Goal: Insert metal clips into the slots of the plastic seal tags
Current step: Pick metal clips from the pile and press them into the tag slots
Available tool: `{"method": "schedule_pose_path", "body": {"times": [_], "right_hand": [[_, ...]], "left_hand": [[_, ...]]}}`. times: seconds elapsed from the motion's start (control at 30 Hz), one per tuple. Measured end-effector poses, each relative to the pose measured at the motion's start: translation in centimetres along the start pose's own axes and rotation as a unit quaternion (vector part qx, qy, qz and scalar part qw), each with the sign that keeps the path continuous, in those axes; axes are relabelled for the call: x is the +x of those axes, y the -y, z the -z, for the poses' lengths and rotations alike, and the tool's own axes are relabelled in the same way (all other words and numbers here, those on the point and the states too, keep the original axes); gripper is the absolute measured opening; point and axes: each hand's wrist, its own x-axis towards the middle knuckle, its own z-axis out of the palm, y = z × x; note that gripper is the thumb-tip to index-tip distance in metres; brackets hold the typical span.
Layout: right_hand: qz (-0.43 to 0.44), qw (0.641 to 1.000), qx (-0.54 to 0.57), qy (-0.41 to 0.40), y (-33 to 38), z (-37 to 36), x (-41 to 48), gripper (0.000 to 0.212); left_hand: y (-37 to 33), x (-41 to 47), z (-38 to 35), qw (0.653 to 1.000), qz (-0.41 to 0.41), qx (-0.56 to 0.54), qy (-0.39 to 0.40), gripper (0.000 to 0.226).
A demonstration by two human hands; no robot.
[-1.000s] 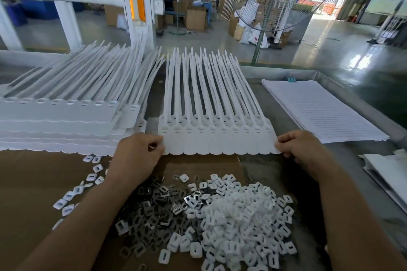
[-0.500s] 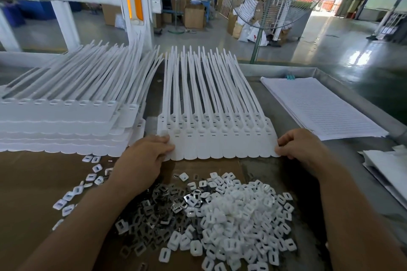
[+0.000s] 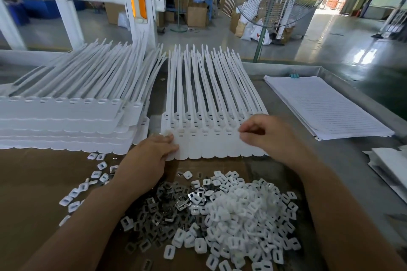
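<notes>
Right hand (image 3: 266,138) slid inward, fingers curled, contents unclear; left hand (image 3: 154,152) presses tags (image 3: 209,145) flat. Best keep them steady.

White seal tags (image 3: 209,146) lie flat, strips pointing away; metal clips (image 3: 159,211) heaped nearer.

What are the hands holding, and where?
Left hand presses the tag sheet at its near left corner. Right hand curls over it; any hold unclear.

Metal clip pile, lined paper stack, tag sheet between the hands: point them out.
metal clip pile (image 3: 159,211), head view, heap's middle
lined paper stack (image 3: 326,105), head view, centre of top sheet
tag sheet (image 3: 209,145), head view, flat tab row
</notes>
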Motion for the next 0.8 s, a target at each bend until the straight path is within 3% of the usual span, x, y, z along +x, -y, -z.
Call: {"method": "schedule_pose_path", "body": {"times": [0.17, 0.67, 0.8], "right_hand": [[0.085, 0.986, -0.03, 0.142, 2.5, -3.9, -0.6, 0.007], [0.047, 0.968, -0.166, 0.18, 3.6, -6.8, -0.6, 0.016], [0.059, 0.97, -0.146, 0.186, 3.6, -6.6, -0.8, 0.003]], "left_hand": [[0.0, 0.0, -0.1, 1.0, -0.002, 0.011, 0.001, 0.038], [-0.3, -0.1, -0.5, 1.0, -0.003, 0.002, -0.028, 0.033], [-0.4, -0.1, -0.5, 0.999, -0.009, 0.007, -0.03, 0.032]]}}
